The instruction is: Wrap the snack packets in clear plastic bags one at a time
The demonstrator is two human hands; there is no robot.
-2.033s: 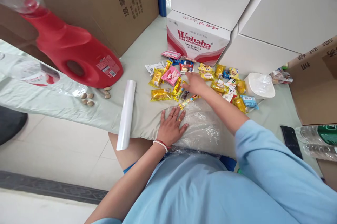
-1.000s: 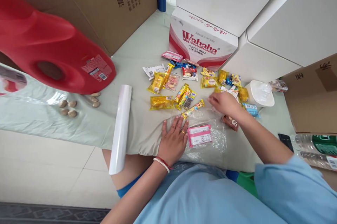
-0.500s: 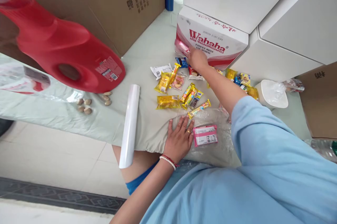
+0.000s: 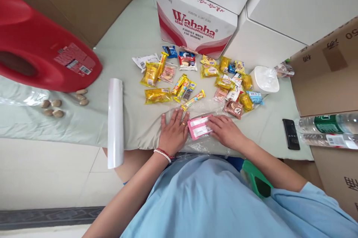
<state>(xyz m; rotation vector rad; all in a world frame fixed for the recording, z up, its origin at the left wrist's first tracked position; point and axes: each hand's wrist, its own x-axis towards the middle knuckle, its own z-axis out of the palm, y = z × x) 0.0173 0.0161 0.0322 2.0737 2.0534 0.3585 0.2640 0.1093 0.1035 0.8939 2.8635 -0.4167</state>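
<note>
My left hand (image 4: 175, 130) lies flat, fingers spread, on a clear plastic sheet (image 4: 204, 109) at the table's near edge. Just to its right lies a pink snack packet (image 4: 199, 127), label side up. My right hand (image 4: 226, 130) rests on the packet's right end with fingers stretched flat over it. Several small wrapped snacks (image 4: 192, 77), mostly yellow, lie scattered beyond both hands. A white roll of film (image 4: 115, 121) lies to the left and overhangs the table edge.
A red detergent jug (image 4: 41, 49) and some nuts (image 4: 53, 103) are at the left. A Wahaha carton (image 4: 195, 27) stands at the back, a white bowl (image 4: 264, 80) at the right. A black phone (image 4: 291, 133), water bottles (image 4: 327, 124) and cardboard boxes sit far right.
My right hand reached to the far pink packet by the Wahaha carton, then came back onto the pink packet on the plastic sheet. The far packet is gone from there. My left hand stayed put.
</note>
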